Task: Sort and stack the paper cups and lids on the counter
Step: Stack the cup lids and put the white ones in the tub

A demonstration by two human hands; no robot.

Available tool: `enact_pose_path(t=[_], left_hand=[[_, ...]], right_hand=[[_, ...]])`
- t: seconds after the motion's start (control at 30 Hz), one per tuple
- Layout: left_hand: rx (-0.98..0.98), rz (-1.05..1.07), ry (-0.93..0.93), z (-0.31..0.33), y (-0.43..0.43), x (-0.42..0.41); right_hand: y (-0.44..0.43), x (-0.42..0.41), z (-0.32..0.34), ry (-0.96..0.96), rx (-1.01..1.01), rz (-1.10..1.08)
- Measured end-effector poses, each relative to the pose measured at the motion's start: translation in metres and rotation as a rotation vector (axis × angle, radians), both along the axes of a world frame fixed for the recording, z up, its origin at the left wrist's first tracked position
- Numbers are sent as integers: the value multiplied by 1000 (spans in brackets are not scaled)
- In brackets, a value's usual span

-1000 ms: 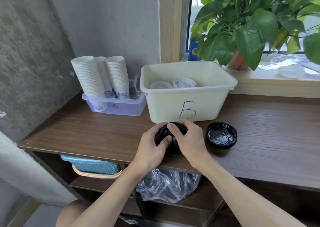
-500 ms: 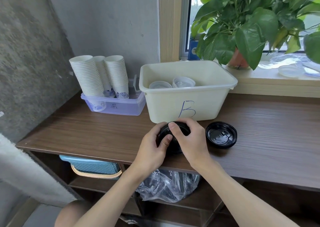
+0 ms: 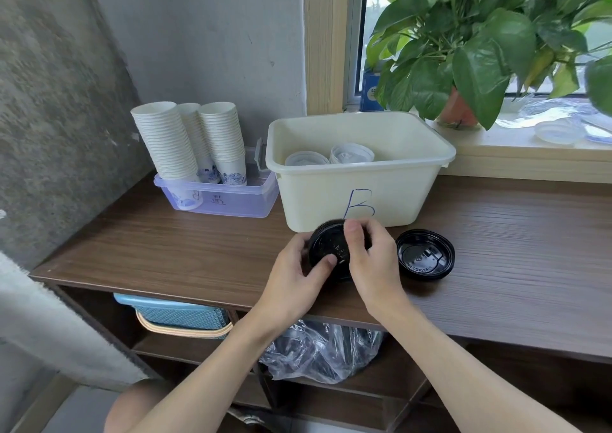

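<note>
Dark wood bench [image 3: 165, 254] fills mid-frame, and most of the sorting looks done to me: three stacks of paper cups [image 3: 165, 141] stand in the purple tray [image 3: 228, 202] at upper left, and two piles of white lids [image 3: 306, 160] sit in the cream bin marked B [image 3: 331, 194] at centre. Two black lids look left to deal with: my left hand [image 3: 291, 273] and right hand [image 3: 374, 260] both curl their fingers [image 3: 352, 234] round the held black lid [image 3: 326, 245] just in front of the bin, and the loose black lid [image 3: 425, 255] lies right of it.
</note>
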State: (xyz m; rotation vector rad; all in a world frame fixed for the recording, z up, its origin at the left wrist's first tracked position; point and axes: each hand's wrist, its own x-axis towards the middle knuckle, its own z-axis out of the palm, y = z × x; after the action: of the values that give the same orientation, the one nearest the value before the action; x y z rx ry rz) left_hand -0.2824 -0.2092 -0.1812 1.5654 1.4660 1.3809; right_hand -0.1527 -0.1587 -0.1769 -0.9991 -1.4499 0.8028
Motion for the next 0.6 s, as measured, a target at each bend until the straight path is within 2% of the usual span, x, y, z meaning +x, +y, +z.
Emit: enact_pose_path(t=[0.13,0.23,0.43,0.6], left_hand=[[65,38,50,-1,1,-2],[79,14,94,-1,1,-4],[80,-3,57,-4,-2,-3],[92,-2,18,-3,-2,-1]], right_hand=[[-1,-2,0,-3,18,96],[-1,-3,0,-129,69,128],[-1,-3,-1,-192,91,-2],[-1,-3,-4,-195,73,-14]])
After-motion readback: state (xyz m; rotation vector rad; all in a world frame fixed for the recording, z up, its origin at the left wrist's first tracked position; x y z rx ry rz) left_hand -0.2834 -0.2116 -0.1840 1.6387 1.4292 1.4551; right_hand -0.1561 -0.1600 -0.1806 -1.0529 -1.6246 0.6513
